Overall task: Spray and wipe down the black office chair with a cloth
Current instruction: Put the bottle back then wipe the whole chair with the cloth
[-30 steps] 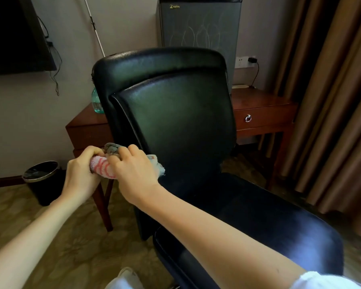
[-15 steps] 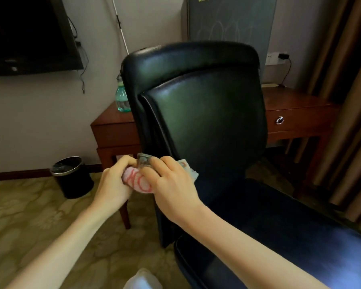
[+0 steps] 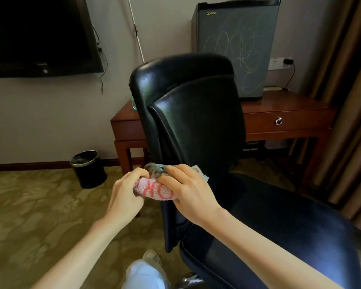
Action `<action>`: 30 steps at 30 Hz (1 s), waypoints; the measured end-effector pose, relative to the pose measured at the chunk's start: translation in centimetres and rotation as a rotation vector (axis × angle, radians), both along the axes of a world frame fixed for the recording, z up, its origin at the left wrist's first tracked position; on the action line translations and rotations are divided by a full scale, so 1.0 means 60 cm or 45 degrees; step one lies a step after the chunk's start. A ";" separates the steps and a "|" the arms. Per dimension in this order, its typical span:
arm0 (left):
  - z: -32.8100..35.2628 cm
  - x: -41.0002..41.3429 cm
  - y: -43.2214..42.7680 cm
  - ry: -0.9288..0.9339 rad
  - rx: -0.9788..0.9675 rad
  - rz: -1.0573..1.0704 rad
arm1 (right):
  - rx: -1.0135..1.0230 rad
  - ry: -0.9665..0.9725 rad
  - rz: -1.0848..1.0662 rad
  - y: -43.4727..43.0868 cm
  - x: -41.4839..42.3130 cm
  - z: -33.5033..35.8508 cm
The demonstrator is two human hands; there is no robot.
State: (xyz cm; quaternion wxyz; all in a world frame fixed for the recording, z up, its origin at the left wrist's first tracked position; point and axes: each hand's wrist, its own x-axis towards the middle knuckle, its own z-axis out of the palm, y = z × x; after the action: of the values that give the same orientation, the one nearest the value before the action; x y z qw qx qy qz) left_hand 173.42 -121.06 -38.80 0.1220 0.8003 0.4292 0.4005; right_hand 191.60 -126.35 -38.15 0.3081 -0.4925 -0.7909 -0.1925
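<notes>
White cloth (image 3: 154, 189) with red lettering is sitting bunched between both hands, low on the left side edge of the backrest (image 3: 198, 126) of the black office chair (image 3: 279, 230). The left hand (image 3: 124, 197) is pinching the cloth's outer end with curled fingers, while the right hand (image 3: 193, 191), nearer the leather, is curling over the other end and pressing it against the edge. That edge is rising almost upright above the fingers, so I reckon the next wipe is heading up along it.

Bare forearms (image 3: 86, 247), pale whitish trousers (image 3: 144, 276), a light-coloured sneaker (image 3: 152, 257).
</notes>
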 end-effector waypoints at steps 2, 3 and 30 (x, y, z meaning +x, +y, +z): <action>-0.004 -0.007 -0.031 0.012 0.048 -0.016 | 0.024 0.002 0.010 -0.032 0.003 -0.003; -0.007 -0.009 -0.048 0.016 0.066 -0.021 | 0.029 0.007 0.023 -0.047 0.005 -0.007; -0.044 0.156 -0.477 0.086 0.558 -0.320 | 0.163 0.062 -0.160 -0.504 0.182 -0.045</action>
State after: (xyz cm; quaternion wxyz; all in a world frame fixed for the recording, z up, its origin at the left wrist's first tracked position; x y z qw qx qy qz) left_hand 182.79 -149.69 -41.44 -0.0199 0.8677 0.2333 0.4386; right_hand 202.52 -156.57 -40.87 0.3452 -0.5252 -0.7367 -0.2495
